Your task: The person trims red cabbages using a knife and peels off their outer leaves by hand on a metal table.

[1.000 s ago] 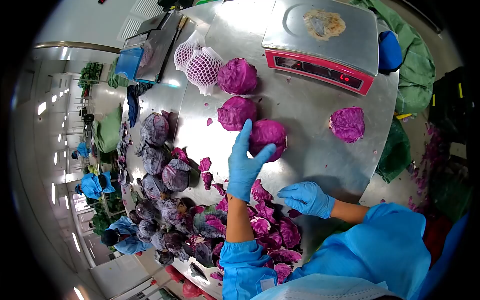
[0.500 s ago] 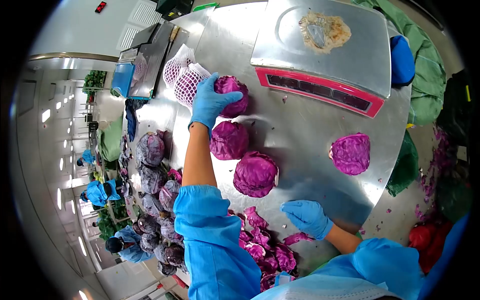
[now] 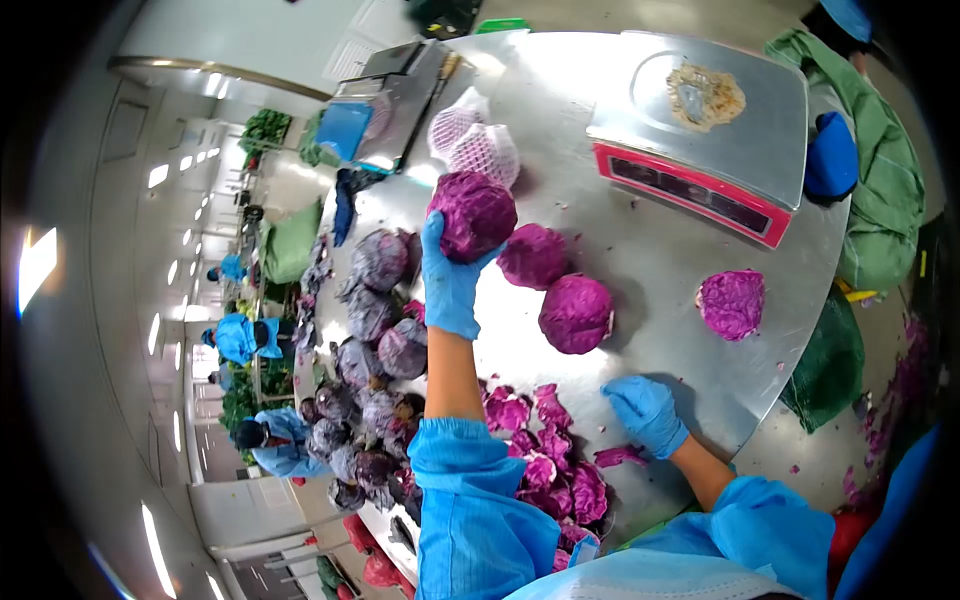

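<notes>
My left hand (image 3: 455, 285), in a blue glove, has its fingers around a trimmed red cabbage (image 3: 474, 212) held up over the steel table (image 3: 545, 105). Just right of it two more trimmed red cabbages, one nearer (image 3: 534, 256) and one further right (image 3: 577, 314), sit close together. Behind the held one lie netted cabbages in white foam sleeves (image 3: 484, 152). My right hand (image 3: 648, 413), also gloved, is low over the table near a loose purple leaf (image 3: 620, 456). Its fingers are mostly stretched out, and no object shows in them.
A scale (image 3: 700, 140) with a red front stands at the back right. One cabbage (image 3: 731, 304) sits near the right edge. Untrimmed cabbages (image 3: 375, 315) are heaped on the left, peeled leaves (image 3: 560, 470) in front. Co-workers in blue (image 3: 285, 442) are further off.
My left hand has raised the red cabbage off the table and brought it nearer, away from the netted ones. The view has swung, shifting the scene rightward. My right hand has hardly moved.
</notes>
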Demonstrator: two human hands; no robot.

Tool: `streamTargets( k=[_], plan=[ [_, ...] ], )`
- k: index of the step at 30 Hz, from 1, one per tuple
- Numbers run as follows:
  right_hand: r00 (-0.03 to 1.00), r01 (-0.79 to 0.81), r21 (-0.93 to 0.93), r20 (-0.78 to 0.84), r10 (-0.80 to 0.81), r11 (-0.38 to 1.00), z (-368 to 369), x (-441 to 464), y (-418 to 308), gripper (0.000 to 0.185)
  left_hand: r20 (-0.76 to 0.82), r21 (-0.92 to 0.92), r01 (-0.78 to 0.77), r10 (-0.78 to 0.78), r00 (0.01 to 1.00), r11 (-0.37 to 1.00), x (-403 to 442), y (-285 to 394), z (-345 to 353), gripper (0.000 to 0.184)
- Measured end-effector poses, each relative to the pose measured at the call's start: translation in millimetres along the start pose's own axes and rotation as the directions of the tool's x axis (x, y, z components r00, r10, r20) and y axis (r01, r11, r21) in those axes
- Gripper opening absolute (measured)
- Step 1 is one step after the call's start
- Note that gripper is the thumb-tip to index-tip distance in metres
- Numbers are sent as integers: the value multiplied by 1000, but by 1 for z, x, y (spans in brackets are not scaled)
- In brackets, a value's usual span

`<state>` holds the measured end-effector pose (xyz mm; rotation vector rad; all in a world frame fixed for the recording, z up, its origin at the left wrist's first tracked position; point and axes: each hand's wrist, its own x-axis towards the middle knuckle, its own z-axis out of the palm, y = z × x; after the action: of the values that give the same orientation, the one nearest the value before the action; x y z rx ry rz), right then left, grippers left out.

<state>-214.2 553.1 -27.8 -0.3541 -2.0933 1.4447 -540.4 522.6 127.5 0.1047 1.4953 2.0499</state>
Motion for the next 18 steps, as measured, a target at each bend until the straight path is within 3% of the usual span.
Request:
streamTargets(
  k=[1, 5, 7, 9, 11, 13, 14, 15, 17, 18],
  plan=[
    [1000, 12, -9, 0, -12, 1000, 1, 0, -1, 14, 20, -39, 20, -20, 1000, 999, -22, 10, -7, 76],
    [966, -236, 333, -23, 259, 913, 7, 12, -41, 19, -28, -199, 81, -88, 996, 977, -131, 31, -35, 72],
    [989, -131, 409, -3, 145, 903, 17, 19, -71, 23, -9, -289, 106, -114, 993, 951, -190, 33, -50, 71],
    [999, -43, 336, 45, 30, 941, 23, 24, -112, 29, -93, -331, 46, -81, 992, 942, -249, 27, -57, 71],
    [973, -175, 443, 215, 85, 879, 47, 22, -130, 39, -176, -339, -20, -43, 983, 941, -303, 16, -67, 72],
    [798, -515, 532, 585, 149, 672, 59, 12, -153, 55, -283, -372, -101, -9, 959, 923, -356, 5, -71, 68],
    [650, -654, 501, 755, 83, 566, 63, 5, -165, 67, -329, -383, -138, 5, 944, 914, -378, -2, -76, 67],
    [425, -835, 289, 880, 215, 468, 64, -2, -182, 70, -384, -304, -227, 99, 918, 925, -398, -16, -85, 66],
    [265, -928, 270, 963, -56, 257, 85, -30, -205, 70, -468, -132, -376, 277, 839, 917, -438, -49, -105, 64],
    [309, -919, 320, 947, -83, 232, 100, -57, -215, 69, -550, 60, -434, 393, 737, 899, -460, -62, -111, 61]
  ],
)
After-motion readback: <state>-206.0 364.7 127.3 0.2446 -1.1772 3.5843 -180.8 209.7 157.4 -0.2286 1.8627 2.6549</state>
